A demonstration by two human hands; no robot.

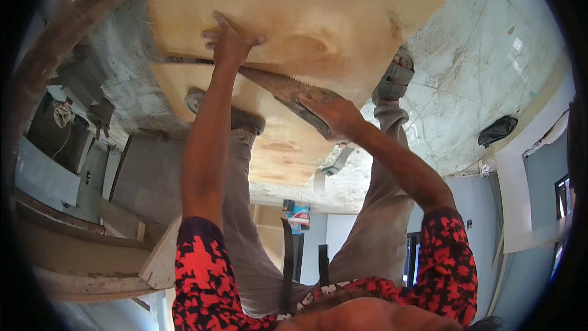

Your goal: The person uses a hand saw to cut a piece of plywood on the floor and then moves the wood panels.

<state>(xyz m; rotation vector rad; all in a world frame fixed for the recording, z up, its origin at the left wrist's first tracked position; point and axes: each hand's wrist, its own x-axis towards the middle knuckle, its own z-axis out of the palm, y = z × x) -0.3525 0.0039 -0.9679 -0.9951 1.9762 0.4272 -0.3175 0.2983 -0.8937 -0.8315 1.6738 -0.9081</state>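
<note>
A pale plywood sheet (331, 12) lies below me, with a long slit running in from its left edge. My left hand (229, 43) rests on the sheet beyond the slit, fingers spread, with nothing in it. In my right hand (335, 115) is the handle of a handsaw (282, 87). The saw's blade points up and left along the slit, its tip close to my left wrist, and its toothed edge shows on the far side. My left shoe (246, 121) stands on the nearer plywood part, my right shoe (395, 76) at the sheet's right edge.
Dusty pale floor tiles (465, 79) surround the sheet. A black plastic bag (497, 130) lies at the right. A grey metal piece (337, 160) is between my legs, and a blue-and-red package (298, 216) stands behind. A long timber beam (73, 21) curves along the left.
</note>
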